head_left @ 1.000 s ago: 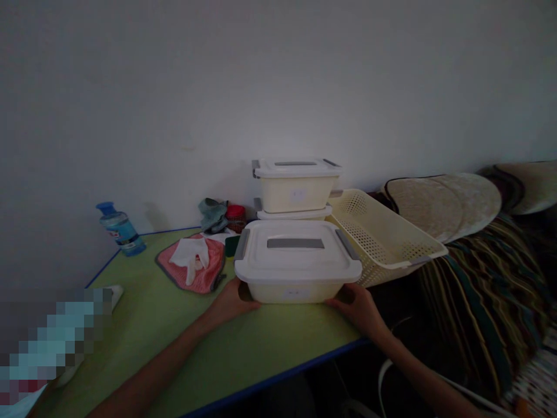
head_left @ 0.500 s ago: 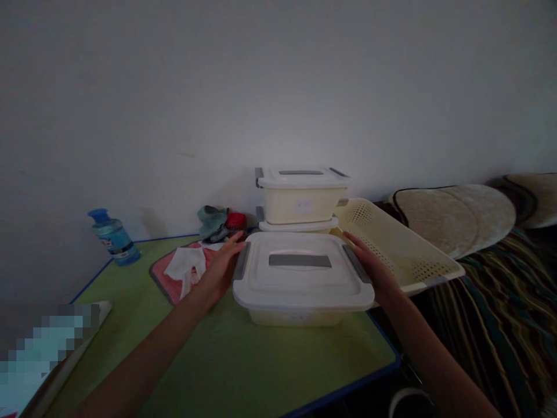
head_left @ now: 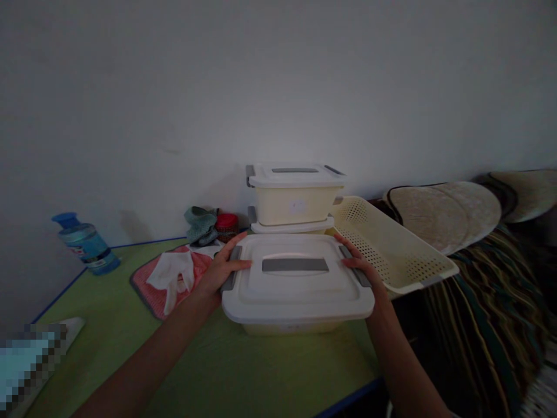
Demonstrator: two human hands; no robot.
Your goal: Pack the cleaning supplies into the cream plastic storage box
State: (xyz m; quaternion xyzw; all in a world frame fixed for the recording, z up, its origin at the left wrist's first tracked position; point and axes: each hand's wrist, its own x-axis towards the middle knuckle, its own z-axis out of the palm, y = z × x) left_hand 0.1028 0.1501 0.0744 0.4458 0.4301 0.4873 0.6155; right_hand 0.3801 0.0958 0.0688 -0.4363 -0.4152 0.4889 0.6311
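A cream storage box (head_left: 289,328) with a white lid and a grey handle strip is in front of me over the table. My left hand (head_left: 224,267) grips its left side, thumb on the lid and fingers along the grey latch. On the opposite side my right hand (head_left: 361,264) grips the box at the other grey latch, its thumb also over the lid edge. Parts of the fingers are hidden behind the sides. Just beyond, a similar lidded box (head_left: 278,203) is stacked on another box (head_left: 300,226), mostly covered by the near one.
At the right is a cream perforated basket (head_left: 418,249), beside a striped cover and cushions (head_left: 448,212). Left on the green table (head_left: 209,371) are a blue bottle (head_left: 89,244), a pink cloth (head_left: 150,293) with white gloves (head_left: 174,273), a grey-green cloth (head_left: 201,223) and a red-lidded jar (head_left: 227,223).
Both hands have closed on the near box's sides, with the thumbs now over the lid. The whole view has shifted slightly, so most things appear farther left.
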